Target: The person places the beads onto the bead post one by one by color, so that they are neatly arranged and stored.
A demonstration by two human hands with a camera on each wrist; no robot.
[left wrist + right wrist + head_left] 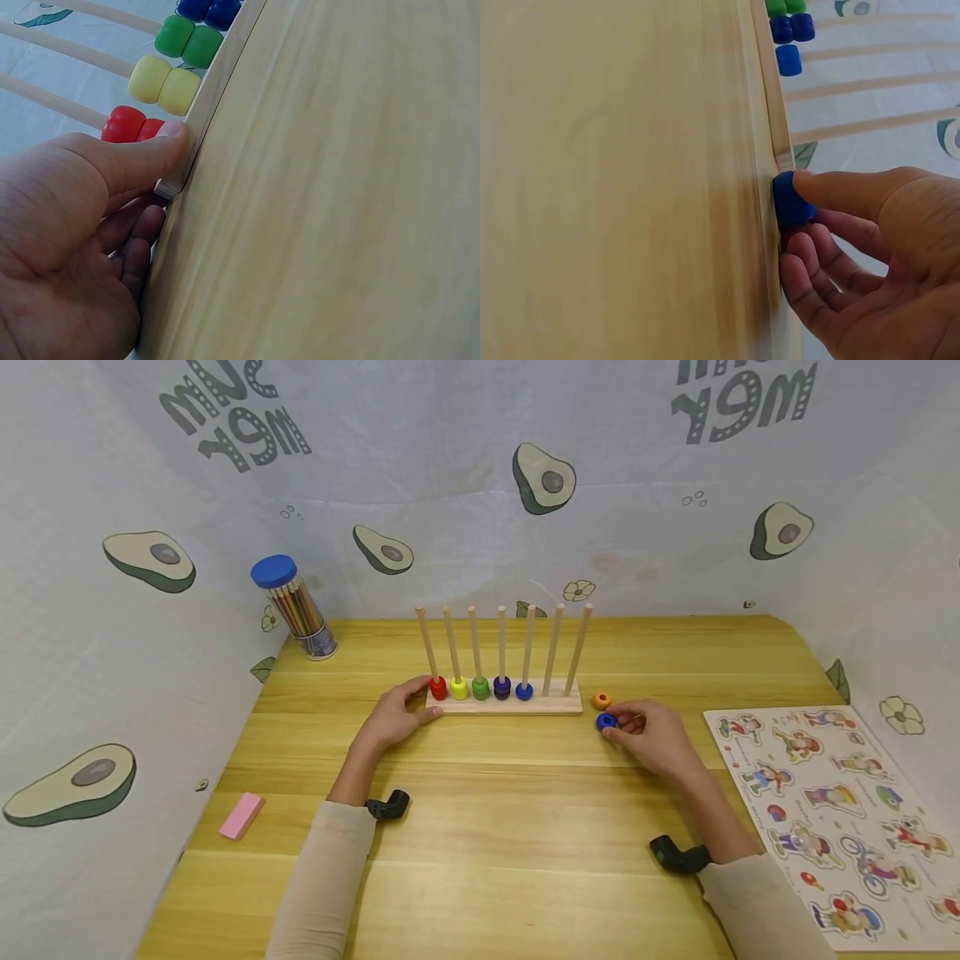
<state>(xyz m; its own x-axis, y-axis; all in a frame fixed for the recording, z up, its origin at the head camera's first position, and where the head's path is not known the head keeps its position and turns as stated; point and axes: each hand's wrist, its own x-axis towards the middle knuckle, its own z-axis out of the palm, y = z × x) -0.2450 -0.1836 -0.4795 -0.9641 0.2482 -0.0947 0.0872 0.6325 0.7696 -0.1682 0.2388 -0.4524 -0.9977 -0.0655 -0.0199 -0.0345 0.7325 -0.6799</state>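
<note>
A wooden peg stand (510, 703) with several upright rods stands near the middle of the table. My left hand (393, 714) grips its left end, thumb along the front edge and fingers behind. From left to right, the rods carry red beads (438, 688), yellow beads (459, 688), green beads (480, 688), dark blue beads (502, 687) and one blue bead (524, 692); the two rightmost rods are bare. To the right of the stand, my right hand (651, 735) pinches a loose blue bead (791, 199) at the tabletop. An orange bead (602, 700) lies just behind it.
A blue-lidded jar of pencils (296, 606) stands at the back left. A pink block (242, 816) lies at the left edge. A picture puzzle board (817, 818) lies at the right, beside my right forearm. Patterned cloth (465, 502) hangs behind the table.
</note>
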